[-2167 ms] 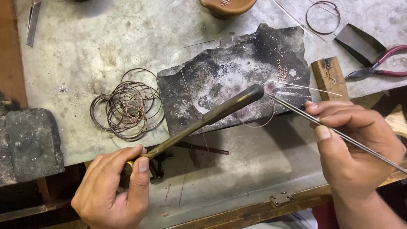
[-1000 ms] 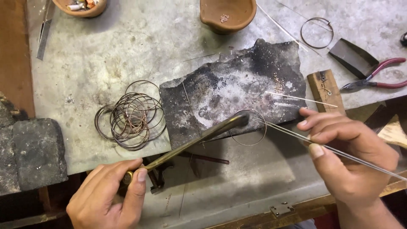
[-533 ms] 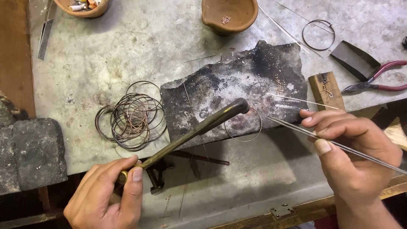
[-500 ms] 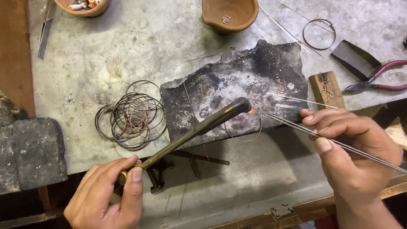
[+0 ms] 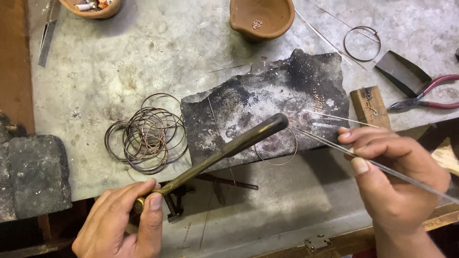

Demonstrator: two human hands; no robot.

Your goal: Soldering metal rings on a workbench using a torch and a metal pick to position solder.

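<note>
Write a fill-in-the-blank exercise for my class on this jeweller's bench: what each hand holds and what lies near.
1. The left hand grips the handle of a long brass ____ whose tip points at the charred block.
2. The right hand holds thin metal ____ aimed at the single wire ring on the block's near edge.
3. A heap of wire rings lies to the ____ of the block.
4. The pliers at the right edge have ____ handles.

Missing words: torch; tweezers; left; red
</note>
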